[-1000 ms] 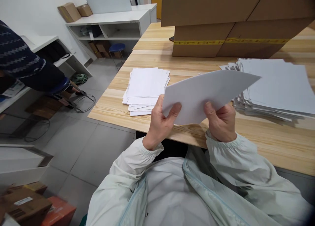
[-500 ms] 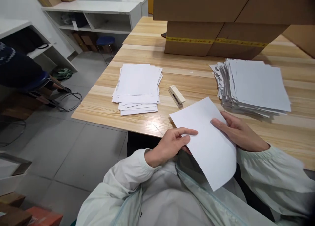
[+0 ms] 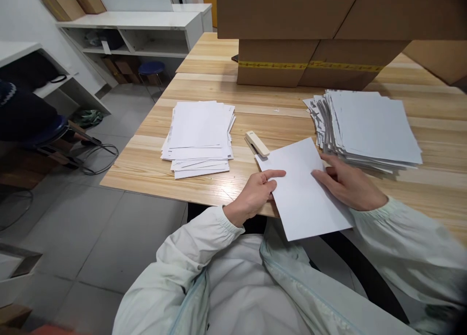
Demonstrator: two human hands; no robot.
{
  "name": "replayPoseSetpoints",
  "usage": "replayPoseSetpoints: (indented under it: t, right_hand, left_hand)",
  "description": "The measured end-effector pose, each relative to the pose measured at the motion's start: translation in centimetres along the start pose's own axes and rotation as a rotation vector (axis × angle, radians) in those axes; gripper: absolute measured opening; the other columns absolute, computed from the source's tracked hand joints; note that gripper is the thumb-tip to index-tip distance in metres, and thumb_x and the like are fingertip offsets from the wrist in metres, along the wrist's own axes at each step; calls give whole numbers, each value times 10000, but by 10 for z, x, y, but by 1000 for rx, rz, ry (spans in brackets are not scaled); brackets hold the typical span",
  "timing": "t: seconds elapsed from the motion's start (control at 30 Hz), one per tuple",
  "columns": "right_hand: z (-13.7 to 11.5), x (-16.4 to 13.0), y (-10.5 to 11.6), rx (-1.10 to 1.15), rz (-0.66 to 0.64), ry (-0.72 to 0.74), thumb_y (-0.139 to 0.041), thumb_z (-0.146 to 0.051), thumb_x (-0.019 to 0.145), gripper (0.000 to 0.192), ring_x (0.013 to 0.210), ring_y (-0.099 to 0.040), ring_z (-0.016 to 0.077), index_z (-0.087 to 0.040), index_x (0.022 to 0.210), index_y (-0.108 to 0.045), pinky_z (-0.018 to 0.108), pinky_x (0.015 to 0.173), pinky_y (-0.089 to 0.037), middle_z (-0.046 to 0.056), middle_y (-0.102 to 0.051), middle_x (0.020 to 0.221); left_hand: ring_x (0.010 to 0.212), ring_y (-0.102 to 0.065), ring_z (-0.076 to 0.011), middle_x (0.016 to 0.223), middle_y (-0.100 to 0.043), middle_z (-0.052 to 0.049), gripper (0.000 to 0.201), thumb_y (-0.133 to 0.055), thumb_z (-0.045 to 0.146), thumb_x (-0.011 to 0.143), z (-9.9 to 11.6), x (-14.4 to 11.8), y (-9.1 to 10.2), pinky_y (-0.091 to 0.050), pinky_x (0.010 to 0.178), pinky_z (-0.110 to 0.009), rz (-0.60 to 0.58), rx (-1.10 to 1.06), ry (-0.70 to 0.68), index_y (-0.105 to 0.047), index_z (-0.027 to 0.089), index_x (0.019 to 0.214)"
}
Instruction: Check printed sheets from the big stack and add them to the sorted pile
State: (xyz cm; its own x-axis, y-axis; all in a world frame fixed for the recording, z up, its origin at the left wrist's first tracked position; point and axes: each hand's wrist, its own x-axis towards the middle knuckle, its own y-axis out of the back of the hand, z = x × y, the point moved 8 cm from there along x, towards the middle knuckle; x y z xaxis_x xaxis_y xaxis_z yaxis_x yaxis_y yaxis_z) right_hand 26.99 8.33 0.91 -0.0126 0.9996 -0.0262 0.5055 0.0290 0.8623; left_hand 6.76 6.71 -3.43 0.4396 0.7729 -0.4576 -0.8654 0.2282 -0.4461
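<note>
Between my hands a white sheet of paper (image 3: 304, 189) is held tilted over the table's front edge; whether it is one sheet or more I cannot tell. My left hand (image 3: 255, 194) grips its left edge, with the thumb and index finger on top and the other fingers partly hidden below. On the right edge, my right hand (image 3: 350, 184) is closed with the thumb on the upper face. A cream stapler (image 3: 257, 143) lies just beyond the paper's far left corner. Left of it is a loose stack of white papers (image 3: 199, 125); a thicker stack of papers (image 3: 375, 125) sits to the right.
Large cardboard boxes (image 3: 273, 60) with yellow tape are piled at the back of the wooden table (image 3: 146, 164). White shelves (image 3: 153, 21) and a blue stool (image 3: 151, 68) stand beyond, at left. A seated person's dark clothing (image 3: 25, 111) shows at the far left.
The paper has moved farther over the table, and its near end has swung and flattened. Both hands have moved forward with it. The camera view has shifted slightly.
</note>
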Motion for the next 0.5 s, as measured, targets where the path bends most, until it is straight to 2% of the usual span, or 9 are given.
replayPoseSetpoints:
  t: [0.07,0.13,0.2,0.27,0.33,0.4,0.5]
  right_hand:
    - [-6,-4,22,-446,38,91,-494,-487,861,459,634,-667,337,-290,1269,-568,398,486,-399,93,-759,853]
    - [-24,-8,46,-699,119,184,-434,-477,900,407,643,-668,333,-318,1240,-591,356,446,-302,102,-770,925]
    - [-58,-6,65,-742,245,333,-391,-447,946,367,677,-679,302,-307,1193,-624,338,451,-271,107,-768,962]
    - [-99,6,67,-626,322,503,-377,-416,983,359,760,-693,266,-257,1139,-659,342,513,-352,108,-760,960]
    - [-134,30,49,-444,307,636,-388,-385,1003,348,857,-685,239,-213,1074,-681,341,656,-442,98,-750,945]
    - [-159,62,18,-323,264,704,-367,-355,1016,366,964,-649,251,-184,1074,-685,360,763,-461,110,-734,1029]
    - [-177,105,-35,-226,224,755,-331,-328,1024,400,1067,-566,279,-149,1111,-677,421,904,-440,142,-693,1145]
  left_hand:
    - [671,-579,-88,773,-657,-26,397,-481,30,861,-1,4,1,-498,747,-254,7,-15,5,-661,87,1210]
    - [678,-592,-90,794,-669,-35,393,-490,27,852,-2,7,3,-502,739,-251,15,-24,8,-666,92,1198]
    - [669,-602,-90,794,-676,-38,395,-493,17,842,-3,8,3,-506,721,-245,23,-28,19,-664,91,1190]
    - [680,-625,-99,804,-691,-48,400,-501,2,823,-3,8,3,-517,718,-247,28,-33,37,-665,88,1177]
    - [704,-647,-113,822,-707,-64,404,-497,-11,810,-2,9,2,-533,729,-257,30,-40,47,-663,80,1166]
    - [708,-654,-119,830,-713,-79,394,-478,-12,822,0,9,2,-540,718,-258,40,-38,52,-656,69,1164]
    - [656,-635,-106,821,-710,-82,366,-475,-10,834,2,9,4,-533,659,-236,68,-34,66,-655,65,1143]
